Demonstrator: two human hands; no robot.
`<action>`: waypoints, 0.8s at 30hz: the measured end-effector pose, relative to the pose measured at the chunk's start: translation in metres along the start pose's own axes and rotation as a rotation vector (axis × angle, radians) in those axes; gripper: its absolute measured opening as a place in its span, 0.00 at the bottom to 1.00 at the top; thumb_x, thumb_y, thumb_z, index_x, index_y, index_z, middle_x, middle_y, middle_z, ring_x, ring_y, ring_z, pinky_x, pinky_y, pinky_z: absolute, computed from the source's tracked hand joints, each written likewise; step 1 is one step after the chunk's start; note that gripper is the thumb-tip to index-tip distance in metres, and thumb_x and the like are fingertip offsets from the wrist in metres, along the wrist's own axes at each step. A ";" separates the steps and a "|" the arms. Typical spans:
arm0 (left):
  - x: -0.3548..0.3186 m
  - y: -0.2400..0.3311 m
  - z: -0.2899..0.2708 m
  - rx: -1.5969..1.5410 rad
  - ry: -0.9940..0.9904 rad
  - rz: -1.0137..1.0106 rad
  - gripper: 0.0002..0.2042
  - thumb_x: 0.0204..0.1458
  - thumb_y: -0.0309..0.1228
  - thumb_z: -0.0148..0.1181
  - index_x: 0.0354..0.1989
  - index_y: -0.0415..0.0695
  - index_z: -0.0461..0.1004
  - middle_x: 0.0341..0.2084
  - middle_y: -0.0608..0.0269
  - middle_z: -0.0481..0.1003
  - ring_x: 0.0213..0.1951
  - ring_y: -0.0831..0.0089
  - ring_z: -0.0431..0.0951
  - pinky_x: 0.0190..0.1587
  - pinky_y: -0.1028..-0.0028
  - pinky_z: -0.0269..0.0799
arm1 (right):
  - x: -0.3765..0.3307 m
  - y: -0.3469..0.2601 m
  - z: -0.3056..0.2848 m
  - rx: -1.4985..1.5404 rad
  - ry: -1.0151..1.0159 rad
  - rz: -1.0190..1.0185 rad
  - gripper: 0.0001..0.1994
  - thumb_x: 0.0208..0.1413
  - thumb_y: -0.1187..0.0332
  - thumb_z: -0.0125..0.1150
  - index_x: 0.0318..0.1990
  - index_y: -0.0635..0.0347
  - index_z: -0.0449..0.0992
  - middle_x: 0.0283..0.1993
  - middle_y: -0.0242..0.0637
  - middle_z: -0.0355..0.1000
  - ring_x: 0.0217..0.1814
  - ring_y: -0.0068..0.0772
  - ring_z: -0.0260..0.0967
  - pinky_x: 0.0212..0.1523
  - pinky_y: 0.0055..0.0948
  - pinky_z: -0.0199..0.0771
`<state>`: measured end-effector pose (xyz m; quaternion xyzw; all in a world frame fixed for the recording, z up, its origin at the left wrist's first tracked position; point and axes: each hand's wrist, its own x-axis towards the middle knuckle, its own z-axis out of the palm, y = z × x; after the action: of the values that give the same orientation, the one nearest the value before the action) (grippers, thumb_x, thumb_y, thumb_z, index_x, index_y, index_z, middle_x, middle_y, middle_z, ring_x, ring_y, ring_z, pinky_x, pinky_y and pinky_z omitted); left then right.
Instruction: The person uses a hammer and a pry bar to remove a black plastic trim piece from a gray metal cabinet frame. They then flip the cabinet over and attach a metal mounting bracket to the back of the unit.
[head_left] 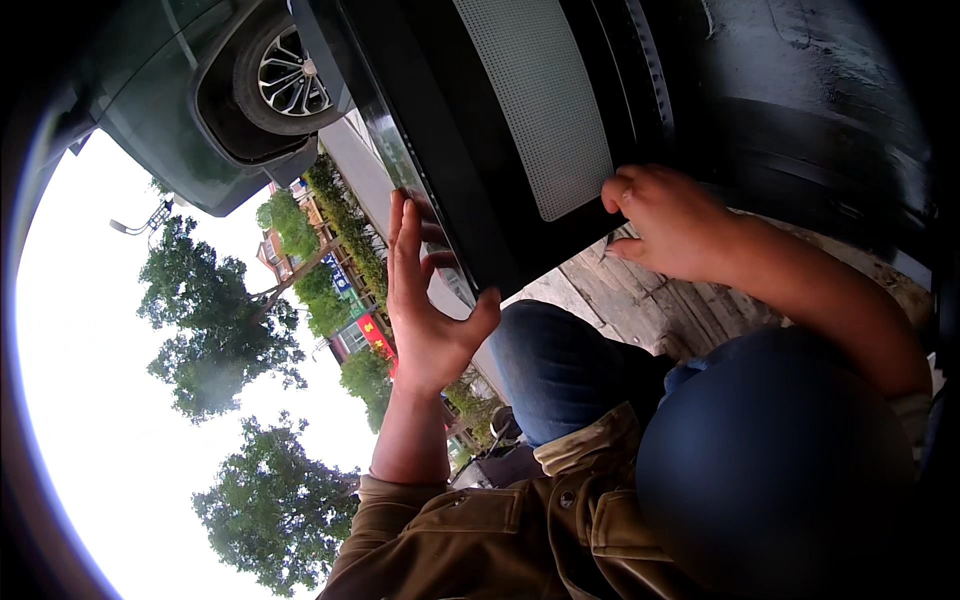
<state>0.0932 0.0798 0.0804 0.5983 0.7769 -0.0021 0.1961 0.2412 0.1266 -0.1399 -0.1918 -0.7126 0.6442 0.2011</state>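
- A large black panel (480, 150) with a white dotted mesh insert (540, 100) is held across the upper middle of the view, from about 11 o'clock to 3 o'clock.
- The panel's lower edge at about 9 o'clock of centre is met by the left hand (425, 300): the fingers are spread flat against the edge and the thumb is hooked beneath it, so the edge is loosely pinched rather than clenched.
- The panel's corner at about 2 o'clock is covered by the right hand (670, 220), whose fingers are curled over the mesh's lower corner; a grasp is judged likely, though the fingertips are partly hidden.
- The panel is judged to be in mid-handling: it is carried by both hands and not yet set down or fitted anywhere that can be seen.
- A dark car (200, 90) with an alloy wheel (290, 75) is seen at 11 o'clock, trees (220, 320) at 8 o'clock, and paving stones (640, 295) beneath the right forearm.
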 end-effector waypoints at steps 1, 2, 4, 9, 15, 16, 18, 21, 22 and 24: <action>0.000 0.001 0.001 -0.029 0.001 -0.004 0.47 0.29 0.18 0.61 0.67 0.42 0.49 0.68 0.55 0.47 0.55 0.67 0.65 0.48 0.70 0.69 | 0.000 -0.001 0.000 -0.007 -0.008 0.000 0.17 0.44 0.66 0.68 0.37 0.64 0.69 0.39 0.41 0.68 0.42 0.41 0.68 0.43 0.35 0.70; 0.001 0.000 0.000 -0.027 -0.001 -0.011 0.48 0.29 0.18 0.61 0.67 0.42 0.49 0.68 0.55 0.46 0.56 0.67 0.64 0.48 0.69 0.68 | 0.001 -0.001 0.000 -0.017 -0.010 0.003 0.17 0.43 0.66 0.68 0.38 0.64 0.69 0.39 0.41 0.68 0.43 0.41 0.68 0.43 0.35 0.70; 0.000 -0.004 -0.003 -0.027 -0.009 -0.026 0.48 0.29 0.18 0.61 0.67 0.43 0.49 0.68 0.56 0.46 0.56 0.67 0.64 0.49 0.69 0.68 | 0.000 -0.002 -0.002 -0.014 -0.012 0.004 0.17 0.44 0.66 0.68 0.38 0.64 0.69 0.39 0.42 0.67 0.43 0.41 0.68 0.44 0.36 0.70; -0.002 -0.007 -0.005 -0.043 -0.009 -0.095 0.49 0.29 0.22 0.62 0.67 0.44 0.48 0.69 0.56 0.45 0.59 0.63 0.61 0.54 0.65 0.64 | -0.002 0.004 0.002 0.013 -0.025 -0.060 0.17 0.45 0.66 0.66 0.40 0.65 0.69 0.41 0.43 0.66 0.45 0.42 0.67 0.46 0.36 0.70; -0.002 -0.007 -0.006 -0.074 -0.021 -0.122 0.49 0.30 0.22 0.62 0.68 0.44 0.47 0.68 0.53 0.43 0.66 0.56 0.53 0.60 0.57 0.59 | -0.006 0.005 -0.001 0.003 -0.069 -0.106 0.19 0.47 0.65 0.65 0.44 0.66 0.69 0.42 0.43 0.65 0.46 0.42 0.67 0.47 0.37 0.70; -0.002 -0.006 -0.005 -0.089 -0.025 -0.121 0.49 0.30 0.22 0.62 0.68 0.44 0.47 0.68 0.53 0.43 0.66 0.55 0.52 0.61 0.56 0.59 | -0.006 0.005 -0.003 0.016 -0.105 -0.083 0.19 0.47 0.65 0.65 0.44 0.66 0.69 0.42 0.43 0.65 0.46 0.41 0.67 0.46 0.36 0.70; -0.003 -0.008 -0.006 -0.096 -0.031 -0.114 0.48 0.30 0.22 0.62 0.68 0.44 0.46 0.68 0.52 0.43 0.66 0.55 0.52 0.61 0.55 0.59 | -0.004 0.002 -0.007 0.047 -0.183 -0.041 0.19 0.48 0.64 0.64 0.45 0.66 0.69 0.42 0.43 0.65 0.46 0.39 0.67 0.46 0.35 0.71; -0.003 -0.008 -0.004 -0.092 -0.032 -0.102 0.48 0.31 0.22 0.62 0.68 0.43 0.45 0.68 0.52 0.43 0.66 0.55 0.52 0.62 0.54 0.59 | 0.001 0.000 -0.012 -0.009 -0.248 -0.032 0.19 0.49 0.64 0.63 0.45 0.66 0.70 0.42 0.42 0.65 0.46 0.38 0.67 0.46 0.34 0.72; -0.001 -0.004 -0.004 -0.096 -0.030 -0.111 0.49 0.31 0.21 0.61 0.68 0.43 0.45 0.68 0.52 0.43 0.66 0.55 0.52 0.62 0.54 0.59 | 0.002 0.000 -0.013 -0.010 -0.266 -0.027 0.19 0.50 0.64 0.63 0.46 0.66 0.70 0.42 0.42 0.65 0.46 0.38 0.67 0.46 0.34 0.72; 0.000 -0.004 -0.004 -0.104 -0.034 -0.116 0.49 0.31 0.21 0.61 0.68 0.43 0.45 0.68 0.52 0.43 0.66 0.55 0.52 0.62 0.53 0.59 | 0.004 -0.001 -0.014 -0.017 -0.300 -0.012 0.19 0.50 0.64 0.63 0.46 0.66 0.71 0.42 0.41 0.66 0.45 0.37 0.67 0.46 0.34 0.72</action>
<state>0.0878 0.0795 0.0835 0.5411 0.8059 0.0167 0.2395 0.2452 0.1405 -0.1374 -0.0907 -0.7411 0.6585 0.0946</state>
